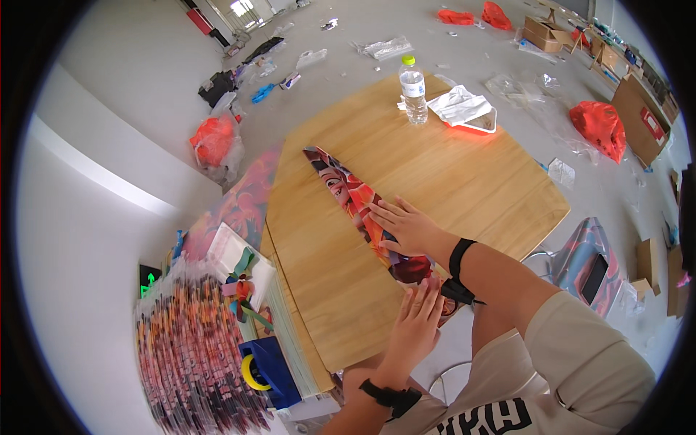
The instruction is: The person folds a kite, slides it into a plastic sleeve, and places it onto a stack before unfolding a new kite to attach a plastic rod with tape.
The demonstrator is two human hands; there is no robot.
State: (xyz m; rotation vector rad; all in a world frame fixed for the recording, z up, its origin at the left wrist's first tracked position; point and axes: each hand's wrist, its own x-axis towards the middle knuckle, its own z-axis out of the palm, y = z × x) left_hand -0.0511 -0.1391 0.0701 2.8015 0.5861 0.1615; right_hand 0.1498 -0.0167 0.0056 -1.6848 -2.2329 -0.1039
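A long, narrow folded piece of glossy printed sheet point(338, 187), with a red, orange and dark cartoon pattern, lies slantwise across the wooden table point(464, 174). Its far end tapers toward the table's far left, and the near end reaches the front edge. My right hand point(407, 228) rests flat on its middle, fingers stretched out. Closer to me, my left hand point(419, 315) lies with extended fingers on the near end, partly covering it. Whether the piece is fabric or film, I cannot tell.
Near the far edge stand a water bottle point(414, 90) and a red-and-white tray point(481, 123) with tissues. At left are a tall stack of bagged printed pieces point(192, 348) and a blue tape dispenser point(281, 373). A phone point(594, 279) lies on a patterned stool point(580, 246). Plastic litters the floor.
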